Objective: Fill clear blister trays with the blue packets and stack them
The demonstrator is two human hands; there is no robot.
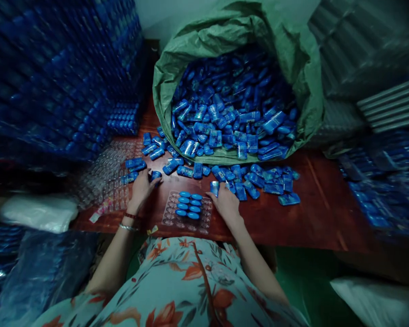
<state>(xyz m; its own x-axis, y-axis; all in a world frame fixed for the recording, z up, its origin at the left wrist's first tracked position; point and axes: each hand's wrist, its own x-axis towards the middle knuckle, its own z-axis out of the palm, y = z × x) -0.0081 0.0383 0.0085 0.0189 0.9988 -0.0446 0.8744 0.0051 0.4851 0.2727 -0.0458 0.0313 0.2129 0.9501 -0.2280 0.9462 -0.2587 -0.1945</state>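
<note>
From afar, I am watching the left hand (142, 185), its thumb and fingers flanking a shiny blue plastic-wrapped packet (156, 175); whether they are grasping it I cannot tell. Next, a clear plastic tray of moulded hollows (168, 213) is lying on the dark red wooden table (310, 220), bearing two columns of glossy blue oval pieces (194, 209). The right hand (227, 205) is resting at a silvery-blue wrapped packet (214, 186), its grip equally unclear to me. I am judging both packets light and slippery, best pinched by their edges, the tray thin and bendy
</note>
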